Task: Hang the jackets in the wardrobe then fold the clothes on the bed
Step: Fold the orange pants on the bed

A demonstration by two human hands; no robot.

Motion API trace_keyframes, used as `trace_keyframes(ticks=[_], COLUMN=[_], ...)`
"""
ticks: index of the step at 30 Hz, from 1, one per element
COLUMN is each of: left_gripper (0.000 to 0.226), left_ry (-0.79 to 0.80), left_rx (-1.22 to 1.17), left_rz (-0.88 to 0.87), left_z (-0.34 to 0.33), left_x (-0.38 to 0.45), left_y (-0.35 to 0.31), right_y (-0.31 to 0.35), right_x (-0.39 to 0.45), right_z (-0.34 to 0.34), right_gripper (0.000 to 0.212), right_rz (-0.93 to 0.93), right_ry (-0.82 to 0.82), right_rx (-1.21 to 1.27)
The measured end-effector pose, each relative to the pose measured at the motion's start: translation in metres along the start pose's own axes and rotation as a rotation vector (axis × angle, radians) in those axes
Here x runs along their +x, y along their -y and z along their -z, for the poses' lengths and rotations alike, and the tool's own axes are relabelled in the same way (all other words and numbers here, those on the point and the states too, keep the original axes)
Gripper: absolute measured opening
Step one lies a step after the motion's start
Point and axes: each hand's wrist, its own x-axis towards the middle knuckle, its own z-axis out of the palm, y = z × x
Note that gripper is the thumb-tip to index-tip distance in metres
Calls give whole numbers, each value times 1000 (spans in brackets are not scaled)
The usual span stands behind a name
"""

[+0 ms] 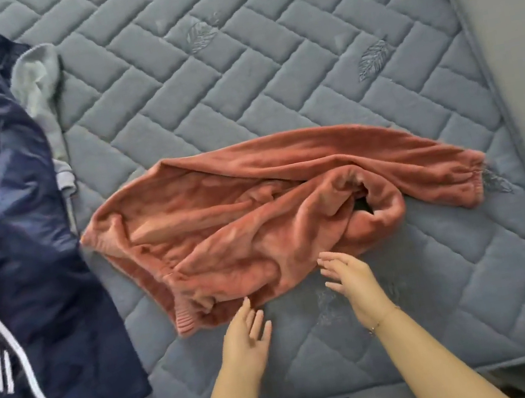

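1. Head view, hands: left hand (247,331) and right hand (348,276) are both hovering released, fingers straight and spread, grasping nothing; the left fingertips are sitting right at the near hem of the terracotta fleece garment (257,217), the right ones just beside its near edge
2. Head view, the task's thing: the fleece garment is lying bunched in the middle of the bed (265,59), one cuffed end trailing off to the right, another part curling over itself into a loop, a ribbed cuff poking out at the near left
3. Head view, neighbours: a navy jacket with white stripes (11,241) is sprawling along the left side, its edge touching the fleece's left corner, and a grey garment (37,87) is peeking out from beneath it
4. Risk, as I am judging it: folding while the fabric is twisted is likely trapping the curled loop inside, giving a lumpy, lopsided bundle; smoothing it flat first is looking necessary
5. Risk: pulling the left corner is possibly dragging the navy jacket along, since the two are touching
6. Risk: plush cloth is probably slipping through open fingers unless pinched firmly; the right cuff, lying near the bed's side edge, is likely sliding further if tugged that way
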Motion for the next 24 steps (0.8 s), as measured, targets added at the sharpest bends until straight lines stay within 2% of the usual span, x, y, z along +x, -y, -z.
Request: trace_keyframes(ticks=[1, 3, 5, 7, 9, 11, 13, 15, 17, 20, 22, 24], left_gripper=[44, 51, 41, 29, 34, 37, 37, 38, 30, 19, 24, 36], left_ry=[-44, -70, -54, -35, 25, 67, 35, -15, -81, -50, 79, 21], left_rx=[-38, -115, -190, -246, -263, -253, -197, -135, -136, -355, -586, -551], left_rz=[15, 21, -15, -90, -178, -245, -344, -458, -512, -450, -264, -220], left_z=[8, 18, 21, 20, 22, 29, 49, 77, 107, 147, 169, 186], left_x=[7, 20, 32, 37, 30, 18, 6, -8, -15, -15, -12, 0], left_y=[-10, -33, -55, -74, -90, -100, -103, -103, -107, -115, -120, -114], right_y=[-9, -25, -31, -29, -26, -26, -31, -38, -49, -75, -95, -110], right_x=[5, 15, 25, 38, 46, 48, 42, 30, 16, -5, -15, -25], right_z=[-12, -35, -51, -60, -66, -68, -68, -71, -81, -95, -101, -102], right_gripper=[22, 52, 70, 65, 53, 37, 17, 16, 15, 28, 36, 36], right_rz=[-63, -205, -312, -330, -278, -179, -71, 6, 52, 56, 0, -82], right_ry=[-6, -46, -123, -180, -186, -190, -205, -229, -243, -286, -396, -500], right_rx=[57, 248, 434, 570, 610, 451, 256, 153, 156, 156, 181, 200])
